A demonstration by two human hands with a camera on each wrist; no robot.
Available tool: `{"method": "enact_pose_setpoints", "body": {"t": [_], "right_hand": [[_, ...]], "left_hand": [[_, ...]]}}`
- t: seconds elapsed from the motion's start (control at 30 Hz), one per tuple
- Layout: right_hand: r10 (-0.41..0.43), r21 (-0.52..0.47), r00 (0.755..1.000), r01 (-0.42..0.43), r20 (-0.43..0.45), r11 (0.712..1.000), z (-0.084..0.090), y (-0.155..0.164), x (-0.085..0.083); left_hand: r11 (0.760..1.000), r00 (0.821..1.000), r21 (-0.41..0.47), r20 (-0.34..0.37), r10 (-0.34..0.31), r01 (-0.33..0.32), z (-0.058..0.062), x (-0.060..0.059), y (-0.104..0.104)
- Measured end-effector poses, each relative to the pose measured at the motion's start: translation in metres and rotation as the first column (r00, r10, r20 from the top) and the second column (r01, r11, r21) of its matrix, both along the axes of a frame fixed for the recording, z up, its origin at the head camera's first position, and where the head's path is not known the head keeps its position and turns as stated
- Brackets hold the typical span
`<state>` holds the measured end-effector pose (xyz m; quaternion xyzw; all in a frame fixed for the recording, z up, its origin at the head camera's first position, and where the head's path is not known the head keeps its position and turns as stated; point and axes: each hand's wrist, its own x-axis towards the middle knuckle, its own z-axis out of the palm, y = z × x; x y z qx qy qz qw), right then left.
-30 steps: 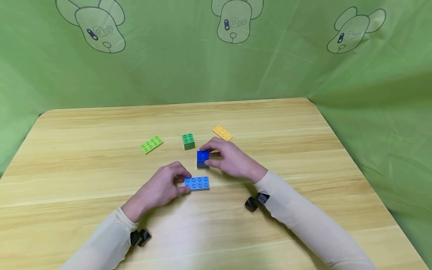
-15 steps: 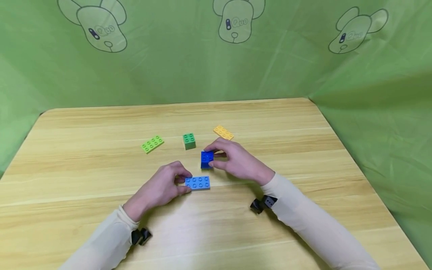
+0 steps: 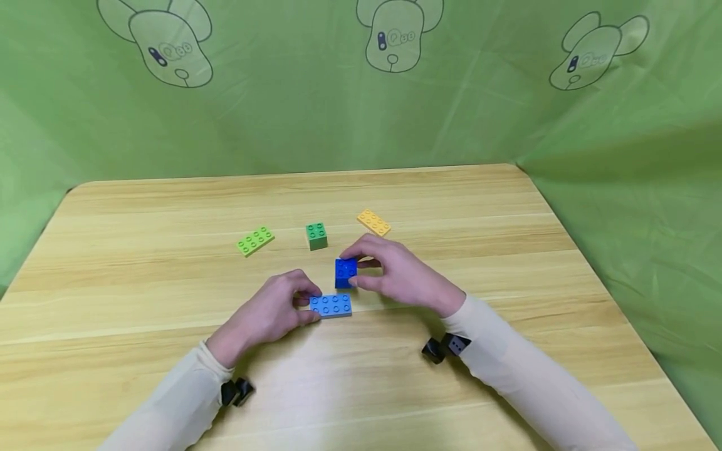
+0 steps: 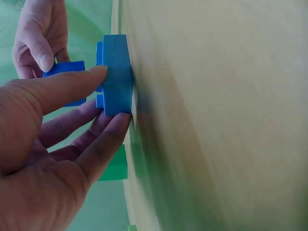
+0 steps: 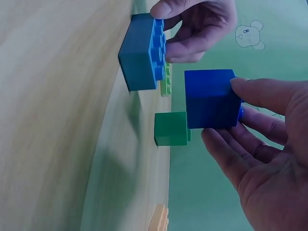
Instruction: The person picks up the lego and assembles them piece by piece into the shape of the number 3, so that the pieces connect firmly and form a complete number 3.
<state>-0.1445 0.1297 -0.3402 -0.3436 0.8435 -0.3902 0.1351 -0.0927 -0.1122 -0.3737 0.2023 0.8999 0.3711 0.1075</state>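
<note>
**Both hands on blue bricks, one held down, one held up**

Left hand (image 3: 269,313) pinches the near-left end of a light blue brick (image 3: 330,305) that lies flat on the wooden table (image 3: 507,250); thumb and forefinger are curled round its short end, and the left wrist view shows the brick (image 4: 115,74) resting against the tabletop with the fingers (image 4: 72,86) on its side. Right hand (image 3: 397,272) grips a dark blue square brick (image 3: 346,272) between thumb and fingers, studs up. In the right wrist view this dark blue brick (image 5: 211,98) is clear of the table, off the surface and just beyond the light blue one (image 5: 142,50), the two apart and not touching. The hands themselves are close together but do not meet.

Just beyond the right hand's fingertips lies a flat yellow brick (image 3: 373,222), askew. Beyond the gap between the hands, a small green square brick (image 3: 316,235) sits on the table, close to the dark blue one. Farther out and off to the left hand's side lies a flat lime green brick (image 3: 255,240), well apart from either hand. Both forearms wear pale sleeves (image 3: 524,376), each with a small black device at the wrist. Green cloth (image 3: 361,113) printed with cartoon animal heads hangs behind the table.
</note>
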Motion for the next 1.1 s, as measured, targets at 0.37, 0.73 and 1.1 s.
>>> {"method": "enact_pose_setpoints", "body": {"t": [0.37, 0.73, 1.1], "right_hand": [[0.092, 0.006, 0.996, -0.092, -0.016, 0.996, 0.0011, -0.0018, 0.0096], [0.109, 0.036, 0.994, -0.11, 0.009, 0.993, -0.0034, -0.0019, 0.0112], [0.122, 0.014, 0.991, -0.123, 0.056, 0.992, -0.0086, -0.0036, 0.0107]], "left_hand": [[1.0, 1.0, -0.001, 0.003, -0.01, 0.01, -0.0002, -0.0004, -0.001], [1.0, 1.0, -0.004, 0.026, -0.006, 0.006, 0.0003, -0.0011, -0.0002], [1.0, 1.0, 0.001, 0.017, -0.008, 0.008, -0.0005, -0.0012, -0.0006]]}}
